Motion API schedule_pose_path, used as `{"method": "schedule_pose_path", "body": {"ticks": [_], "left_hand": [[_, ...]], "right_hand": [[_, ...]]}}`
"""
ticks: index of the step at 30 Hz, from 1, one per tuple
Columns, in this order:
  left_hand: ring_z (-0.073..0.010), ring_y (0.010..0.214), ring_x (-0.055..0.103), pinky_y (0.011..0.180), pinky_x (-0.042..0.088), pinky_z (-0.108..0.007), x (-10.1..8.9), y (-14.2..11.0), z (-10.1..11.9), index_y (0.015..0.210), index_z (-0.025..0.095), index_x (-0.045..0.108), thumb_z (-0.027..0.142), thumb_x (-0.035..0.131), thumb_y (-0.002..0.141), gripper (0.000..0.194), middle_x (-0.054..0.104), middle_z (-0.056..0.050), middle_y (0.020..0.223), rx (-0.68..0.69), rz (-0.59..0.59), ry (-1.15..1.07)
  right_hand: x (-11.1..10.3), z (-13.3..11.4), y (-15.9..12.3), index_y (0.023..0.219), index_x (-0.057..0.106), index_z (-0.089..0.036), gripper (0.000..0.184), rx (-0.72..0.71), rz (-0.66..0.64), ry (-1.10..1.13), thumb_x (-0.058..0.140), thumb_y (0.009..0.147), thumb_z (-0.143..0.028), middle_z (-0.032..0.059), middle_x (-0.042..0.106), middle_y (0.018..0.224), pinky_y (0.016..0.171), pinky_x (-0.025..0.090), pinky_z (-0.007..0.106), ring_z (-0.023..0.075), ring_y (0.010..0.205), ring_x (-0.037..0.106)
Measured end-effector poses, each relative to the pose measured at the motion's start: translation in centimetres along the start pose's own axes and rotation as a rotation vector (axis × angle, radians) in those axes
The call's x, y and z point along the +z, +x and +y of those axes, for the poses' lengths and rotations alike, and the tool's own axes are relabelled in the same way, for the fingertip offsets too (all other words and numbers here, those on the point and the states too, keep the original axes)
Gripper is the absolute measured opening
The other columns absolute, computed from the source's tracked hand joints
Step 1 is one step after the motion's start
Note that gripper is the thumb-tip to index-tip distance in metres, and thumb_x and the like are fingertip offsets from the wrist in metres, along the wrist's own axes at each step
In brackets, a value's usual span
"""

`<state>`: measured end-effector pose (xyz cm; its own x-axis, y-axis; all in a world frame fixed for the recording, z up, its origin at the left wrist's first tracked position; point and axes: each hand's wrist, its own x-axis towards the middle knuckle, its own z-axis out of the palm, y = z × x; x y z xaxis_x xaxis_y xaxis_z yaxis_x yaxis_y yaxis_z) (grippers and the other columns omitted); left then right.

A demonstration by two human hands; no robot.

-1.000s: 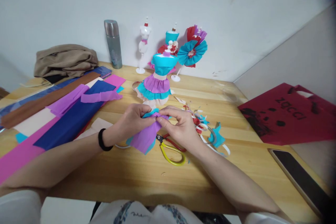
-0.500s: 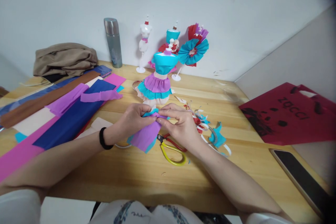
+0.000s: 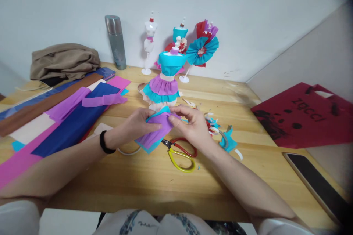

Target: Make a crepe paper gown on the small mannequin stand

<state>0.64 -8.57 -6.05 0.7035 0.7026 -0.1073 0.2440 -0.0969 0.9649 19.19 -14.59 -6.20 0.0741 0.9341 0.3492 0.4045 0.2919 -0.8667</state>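
Observation:
Between my two hands is a piece of layered crepe paper [image 3: 154,134], purple on top with turquoise showing along its edges. My left hand [image 3: 138,124] pinches its left side, thumb on the purple face. My right hand [image 3: 190,121] grips the upper right corner between thumb and fingers. Just below the paper, scissors [image 3: 180,154] with one red and one yellow handle lie on the table. Right behind my hands stands a small dress form [image 3: 168,77] in a turquoise top and a tiered purple, turquoise and pale skirt.
Crepe paper strips [image 3: 74,121] in several colours cover the left side. Behind are a brown cloth [image 3: 64,60], a flask [image 3: 115,44] and more dress forms [image 3: 150,40]. Paper scraps and tape [image 3: 224,139] lie right of my hands, beyond them a red bag [image 3: 303,117] and a phone [image 3: 314,187].
The paper, bunched at the top between my fingers before, is now spread flatter, with more of its purple face showing. My hands have moved slightly apart. The view has shifted a little.

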Motion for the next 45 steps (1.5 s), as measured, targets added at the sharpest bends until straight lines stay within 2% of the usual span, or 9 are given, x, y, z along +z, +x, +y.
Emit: {"method": "schedule_pose_path", "body": {"ticks": [5, 8, 11, 16, 20, 24, 31, 39, 45], "left_hand": [[-0.0109, 0.059, 0.048, 0.053, 0.038, -0.022, -0.1, 0.0, 0.1, 0.070, 0.013, 0.065, 0.026, 0.063, 0.075, 0.014, 0.059, 0.002, 0.061, 0.091, 0.028, 0.118], [-0.0098, 0.057, 0.043, 0.053, 0.034, -0.022, 0.0, -0.2, 0.3, 0.065, 0.014, 0.062, 0.023, 0.060, 0.078, 0.016, 0.054, 0.003, 0.057, 0.205, 0.145, 0.299], [-0.0079, 0.052, 0.038, 0.050, 0.028, -0.022, -0.2, -0.6, 0.6, 0.064, 0.014, 0.063, 0.025, 0.060, 0.083, 0.021, 0.048, 0.004, 0.052, 0.286, 0.210, 0.441], [-0.0113, 0.064, 0.056, 0.059, 0.042, -0.023, -1.5, -0.8, 0.3, 0.087, 0.016, 0.072, 0.018, 0.052, 0.089, 0.020, 0.069, -0.003, 0.074, 0.558, 0.381, 0.737], [-0.0144, 0.070, 0.061, 0.062, 0.043, -0.027, -2.6, -0.9, -0.1, 0.093, 0.019, 0.070, 0.012, 0.052, 0.090, 0.020, 0.070, -0.004, 0.079, 0.880, 0.643, 1.202], [-0.0151, 0.069, 0.059, 0.061, 0.040, -0.029, -3.1, -1.2, -0.2, 0.100, 0.022, 0.068, 0.008, 0.054, 0.089, 0.022, 0.069, -0.003, 0.082, 1.008, 0.702, 1.312], [-0.0163, 0.072, 0.060, 0.061, 0.041, -0.029, -2.3, -0.8, -0.8, 0.104, 0.018, 0.067, 0.009, 0.053, 0.091, 0.021, 0.072, -0.006, 0.089, 1.054, 0.623, 1.401], [-0.0214, 0.085, 0.067, 0.070, 0.049, -0.027, -5.2, -1.1, 1.8, 0.113, 0.019, 0.070, 0.046, 0.079, 0.073, 0.048, 0.075, -0.006, 0.098, 0.341, -0.101, 0.862], [-0.0227, 0.106, 0.064, 0.092, 0.048, -0.033, -4.1, -1.2, 2.2, 0.109, 0.021, 0.071, 0.036, 0.080, 0.073, 0.040, 0.072, -0.006, 0.113, 0.440, -0.003, 0.345]], "right_hand": [[-0.6, 0.1, 0.4, 0.115, 0.069, -0.023, 0.040, 0.049, -0.166, 0.120, 0.073, 0.077, -0.034, 0.0074, 0.074, 0.105, 0.083, 0.053, 0.037, 0.0226, 0.096, 0.067], [-0.6, 0.0, 0.5, 0.094, 0.071, -0.021, 0.020, 0.029, -0.233, 0.110, 0.072, 0.076, -0.030, 0.0042, 0.074, 0.089, 0.078, 0.052, 0.034, 0.0203, 0.085, 0.067], [-0.6, -0.1, 0.4, 0.073, 0.067, -0.021, 0.007, -0.048, -0.174, 0.044, 0.066, 0.080, -0.024, 0.0010, 0.070, 0.073, 0.071, 0.050, 0.032, 0.0171, 0.072, 0.064], [-0.8, 0.0, 0.6, 0.088, 0.071, -0.025, 0.017, -0.177, 0.007, -0.033, 0.063, 0.077, -0.014, 0.0033, 0.074, 0.097, 0.087, 0.051, 0.039, 0.0207, 0.095, 0.066], [-1.0, 0.4, 1.1, 0.105, 0.068, -0.023, 0.031, 0.090, 0.119, 0.202, 0.070, 0.075, -0.029, 0.0071, 0.073, 0.106, 0.075, 0.055, 0.034, 0.0193, 0.086, 0.068], [-0.7, 0.3, 1.1, 0.075, 0.066, -0.018, 0.043, 0.492, -0.068, 0.570, 0.071, 0.070, -0.061, 0.0058, 0.069, 0.069, 0.052, 0.051, 0.027, 0.0183, 0.061, 0.067], [0.8, -0.1, 0.2, 0.070, 0.065, -0.019, 0.034, 0.412, -0.146, 0.630, 0.083, 0.061, -0.046, 0.0014, 0.069, 0.069, 0.066, 0.052, 0.029, 0.0146, 0.063, 0.061], [-2.6, -1.4, 1.1, 0.069, 0.062, -0.020, 0.007, 0.077, -0.278, 0.069, 0.064, 0.072, -0.026, -0.0009, 0.063, 0.069, 0.061, 0.046, 0.027, 0.0148, 0.064, 0.057], [-2.9, -3.1, 0.5, 0.072, 0.061, -0.019, 0.009, -0.099, -0.587, -0.058, 0.055, 0.077, -0.017, -0.0018, 0.063, 0.069, 0.060, 0.045, 0.024, 0.0126, 0.063, 0.055]]}}
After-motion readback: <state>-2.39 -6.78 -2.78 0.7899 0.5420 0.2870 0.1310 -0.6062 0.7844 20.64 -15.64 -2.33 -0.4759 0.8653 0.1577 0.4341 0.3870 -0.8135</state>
